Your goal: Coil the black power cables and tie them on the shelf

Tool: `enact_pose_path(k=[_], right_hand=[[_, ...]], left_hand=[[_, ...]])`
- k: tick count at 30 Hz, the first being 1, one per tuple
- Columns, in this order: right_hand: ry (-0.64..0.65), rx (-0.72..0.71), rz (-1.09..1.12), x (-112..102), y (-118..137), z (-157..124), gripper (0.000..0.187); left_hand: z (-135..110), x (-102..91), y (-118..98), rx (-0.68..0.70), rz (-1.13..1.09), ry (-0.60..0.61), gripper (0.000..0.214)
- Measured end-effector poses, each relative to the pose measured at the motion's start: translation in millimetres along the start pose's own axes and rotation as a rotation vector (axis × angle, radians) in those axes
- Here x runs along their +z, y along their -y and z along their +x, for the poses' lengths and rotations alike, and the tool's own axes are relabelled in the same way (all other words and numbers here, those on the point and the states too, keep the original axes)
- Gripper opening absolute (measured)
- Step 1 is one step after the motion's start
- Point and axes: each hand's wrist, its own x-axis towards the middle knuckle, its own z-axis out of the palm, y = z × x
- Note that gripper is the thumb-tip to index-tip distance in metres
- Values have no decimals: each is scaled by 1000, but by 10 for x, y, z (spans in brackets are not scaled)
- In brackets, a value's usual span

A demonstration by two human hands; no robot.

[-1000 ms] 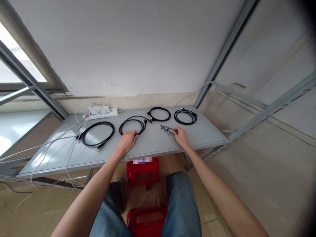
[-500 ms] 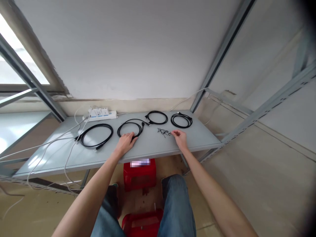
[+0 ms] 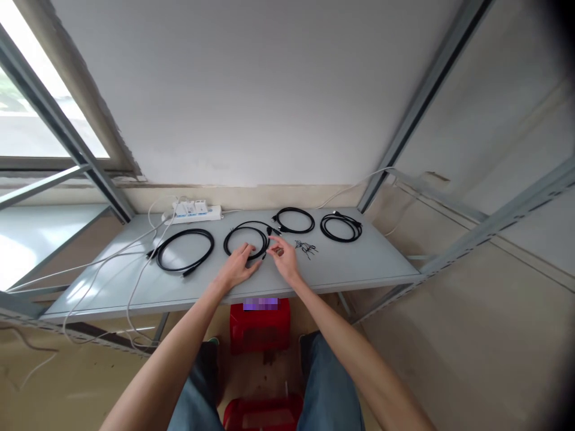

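Note:
My left hand (image 3: 237,267) is at the near edge of a coiled black cable (image 3: 225,240), its fingers over the loop and its thumb along the outside. At the right side of the same coil is my right hand (image 3: 284,261), thumb and forefinger curled around what looks like a thin black twist tie, mostly hidden. The coil's plug end (image 3: 270,230) lies just beyond the right fingertips. To the right of that hand is a small loose pile of black twist ties (image 3: 306,248).
Other coiled black cables lie on the grey shelf (image 3: 341,263): one at left (image 3: 212,244), one at back (image 3: 313,222), one at right (image 3: 341,240). A white power strip (image 3: 211,214) with trailing white cords stands back left. Metal uprights flank the shelf; a red stool (image 3: 260,329) is underneath.
My right hand has moved left from the twist tie pile to the coil beside my left hand. My left hand stays on the coil, thumb farther along its near edge. The view has shifted slightly.

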Motion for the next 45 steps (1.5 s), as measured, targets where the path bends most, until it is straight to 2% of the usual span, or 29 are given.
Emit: enact_pose_path(k=[2,6,9,13,15,17,19,22,24,31,34,38,42,45], right_hand=[[27,31,38,90,-67,44,34],[130,77,28,110,-153,59,17],[184,99,29,100,-155,55,17],[143,133,114,135,-155,57,25],[64,126,152,195,-165,40,35],[-21,106,143,274,-176,5,44],[-24,85,87,347,-176,-35,46],[70,50,27,398,-141,-71,37],[106,24,8,399,-108,-76,29],[132,83,17,419,-129,-72,19],[146,65,-3,416,-147,-74,14],[90,59,-24,396,-141,-70,11],[20,103,-9,382,-143,-68,9],[-6,118,13,377,-141,-67,7]], left_hand=[[3,-8,-11,3,-22,0,28],[10,-12,-3,30,-29,35,23],[21,-8,12,67,-32,49,23],[23,4,21,52,-50,26,25],[16,-1,10,38,-59,4,26],[6,-19,-12,35,-16,-36,27],[-5,-45,-38,30,92,-85,30],[-21,-74,-61,13,260,-105,34],[-30,-77,-59,5,297,-82,35],[-58,-35,-15,-32,132,-32,28],[-70,-33,-15,-54,107,-29,27],[-83,-44,-25,-90,80,-65,20],[-80,-42,-4,-225,74,-150,16],[-72,-36,21,-292,61,-146,18]])
